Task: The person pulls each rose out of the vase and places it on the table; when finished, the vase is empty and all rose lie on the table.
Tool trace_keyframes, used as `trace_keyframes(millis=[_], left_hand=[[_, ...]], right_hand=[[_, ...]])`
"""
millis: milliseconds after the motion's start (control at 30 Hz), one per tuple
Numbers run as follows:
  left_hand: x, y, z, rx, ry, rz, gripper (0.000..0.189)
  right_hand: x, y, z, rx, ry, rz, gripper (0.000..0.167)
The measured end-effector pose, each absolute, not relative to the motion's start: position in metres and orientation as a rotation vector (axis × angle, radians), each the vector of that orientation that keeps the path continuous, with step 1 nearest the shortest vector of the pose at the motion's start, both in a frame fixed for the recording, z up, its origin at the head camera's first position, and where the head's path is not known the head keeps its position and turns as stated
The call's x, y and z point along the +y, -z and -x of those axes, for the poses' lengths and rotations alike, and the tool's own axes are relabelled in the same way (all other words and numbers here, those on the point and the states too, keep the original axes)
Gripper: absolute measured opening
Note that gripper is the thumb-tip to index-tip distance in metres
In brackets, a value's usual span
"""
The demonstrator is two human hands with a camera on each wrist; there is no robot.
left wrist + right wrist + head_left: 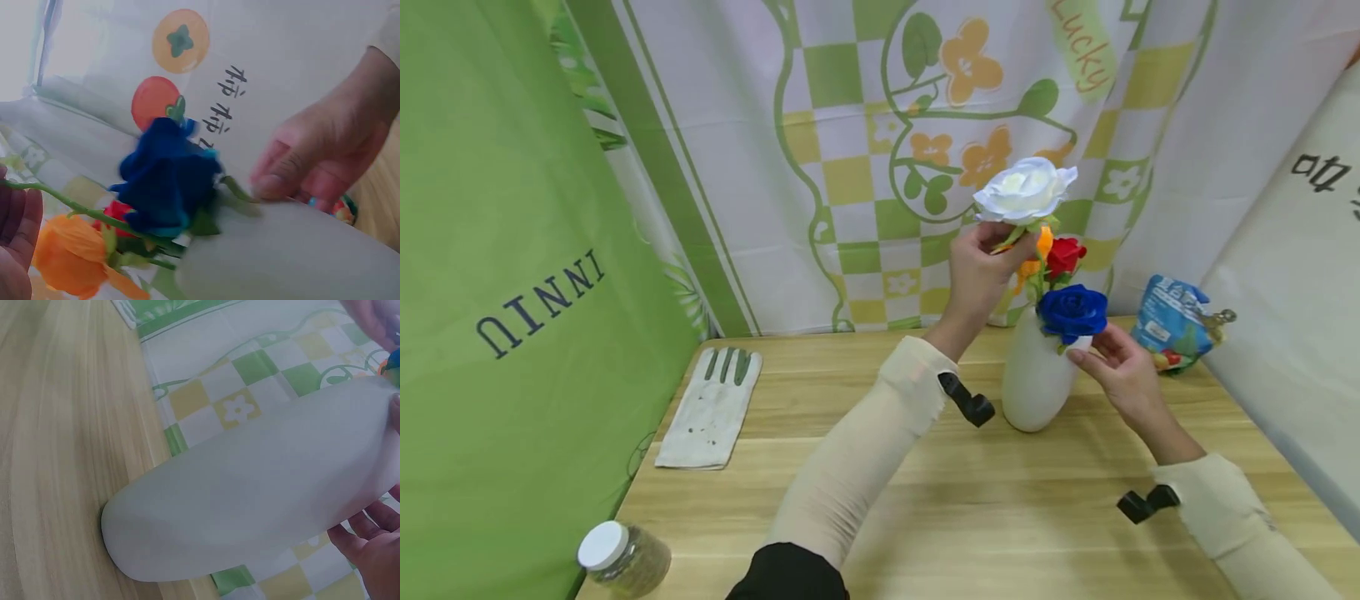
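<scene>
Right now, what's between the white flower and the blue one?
In the head view, the orange flower and red flower show between them, with the left hand alongside.

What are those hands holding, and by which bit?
The left hand pinches the white flower by its green stem, near the top. The right hand holds the white vase near its upper end.

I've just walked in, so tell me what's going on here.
A person's left hand holds a white flower just below its petals, above a white vase. The right hand holds the vase near its rim. A blue flower, a red flower and an orange flower are at the vase's mouth.
</scene>
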State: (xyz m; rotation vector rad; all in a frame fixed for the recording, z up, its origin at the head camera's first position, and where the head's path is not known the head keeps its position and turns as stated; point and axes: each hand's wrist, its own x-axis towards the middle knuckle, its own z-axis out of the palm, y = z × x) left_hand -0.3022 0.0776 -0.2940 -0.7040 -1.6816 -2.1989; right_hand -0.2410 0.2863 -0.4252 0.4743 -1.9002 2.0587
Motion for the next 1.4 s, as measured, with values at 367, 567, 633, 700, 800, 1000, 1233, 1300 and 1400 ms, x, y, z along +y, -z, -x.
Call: trace_keyframes(millis=[367, 567, 633, 700, 800, 1000, 1233, 1300, 1400], left_hand=[[0.078, 0.254, 0.303, -1.618, 2.271, 0.751, 0.021], [0.076, 0.244, 0.304, -1.586, 2.307, 0.738, 0.019], [0.075, 0.24, 0.305, -1.571, 2.309, 0.748, 0.019], [0.072, 0.235, 0.306, -1.563, 2.292, 0.734, 0.02], [0.067, 0.225, 0.308, -1.561, 2.244, 0.696, 0.021], [0.058, 0.199, 0.309, -1.543, 2.225, 0.656, 0.022], [0.05, 0.18, 0.301, -1.51, 2.187, 0.708, 0.02], [0.047, 0.176, 0.299, -1.502, 2.172, 0.716, 0.019], [0.043, 0.169, 0.296, -1.478, 2.187, 0.728, 0.02]], right_hand=[[0.288, 0.425, 0.241, -1.896, -2.089, -0.47, 0.042], [0.287, 0.428, 0.243, -1.857, -2.07, -0.47, 0.042], [0.286, 0.428, 0.244, -1.842, -2.078, -0.474, 0.042], [0.285, 0.428, 0.245, -1.843, -2.094, -0.479, 0.043], [0.283, 0.428, 0.247, -1.876, -2.084, -0.47, 0.042], [0.28, 0.428, 0.25, -1.877, -2.095, -0.445, 0.04], [0.28, 0.428, 0.249, -1.862, -2.118, -0.448, 0.038], [0.279, 0.428, 0.249, -1.864, -2.129, -0.448, 0.038], [0.278, 0.429, 0.249, -1.854, -2.148, -0.449, 0.037]])
